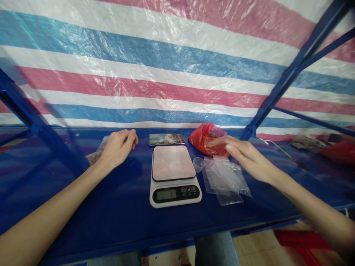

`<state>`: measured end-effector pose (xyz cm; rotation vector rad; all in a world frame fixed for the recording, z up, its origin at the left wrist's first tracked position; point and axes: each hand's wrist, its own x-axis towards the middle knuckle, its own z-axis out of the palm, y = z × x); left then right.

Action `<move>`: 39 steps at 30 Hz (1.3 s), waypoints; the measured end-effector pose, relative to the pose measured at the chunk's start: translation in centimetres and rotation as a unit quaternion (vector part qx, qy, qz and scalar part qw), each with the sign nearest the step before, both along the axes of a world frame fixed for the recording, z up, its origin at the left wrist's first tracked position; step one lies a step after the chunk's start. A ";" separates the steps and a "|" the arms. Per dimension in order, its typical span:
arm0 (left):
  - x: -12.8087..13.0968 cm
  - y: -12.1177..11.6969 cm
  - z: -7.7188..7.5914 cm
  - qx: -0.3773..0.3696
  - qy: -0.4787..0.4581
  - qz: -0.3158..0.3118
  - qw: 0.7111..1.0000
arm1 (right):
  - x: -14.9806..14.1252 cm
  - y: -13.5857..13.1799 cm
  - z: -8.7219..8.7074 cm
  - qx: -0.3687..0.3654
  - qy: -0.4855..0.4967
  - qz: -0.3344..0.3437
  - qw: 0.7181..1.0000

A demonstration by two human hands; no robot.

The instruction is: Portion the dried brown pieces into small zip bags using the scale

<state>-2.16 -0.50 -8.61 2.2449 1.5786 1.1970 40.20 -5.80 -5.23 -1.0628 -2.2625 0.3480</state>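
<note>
My left hand (120, 146) is over the left part of the blue shelf, its fingers curled in and nothing showing in them. Partly behind it lie clear plastic bags (95, 156) with brownish contents. On the right, my right hand (246, 155) reaches its outstretched fingers to the mouth of a crumpled red plastic bag (200, 138); what is inside is hard to make out. Between the hands stands a white kitchen scale (174, 164) reading 0.0, its platform bare. A small clear cup (198, 164) sits beside it, next to several flat zip bags (223, 179).
A smartphone (166, 139) lies behind the scale. Blue metal posts (288, 74) rise at both sides, before a striped plastic sheet (155, 81). Further right are another red bag (340, 149) and a thin pale stick (283, 147). The shelf's front edge (166, 244) is near my legs.
</note>
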 end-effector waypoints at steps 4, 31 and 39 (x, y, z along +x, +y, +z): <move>0.0 -0.1 -0.1 -0.004 -0.002 -0.003 1.000 | -4.9 6.7 0.0 0.014 -0.037 0.041 0.998; 0.1 0.1 -0.4 -0.008 0.006 -0.005 1.000 | -7.0 10.7 -3.7 -0.042 -0.100 0.008 0.994; 0.3 0.1 -0.4 -0.014 0.002 -0.005 1.000 | -7.8 12.1 -3.3 -0.053 -0.062 0.026 0.996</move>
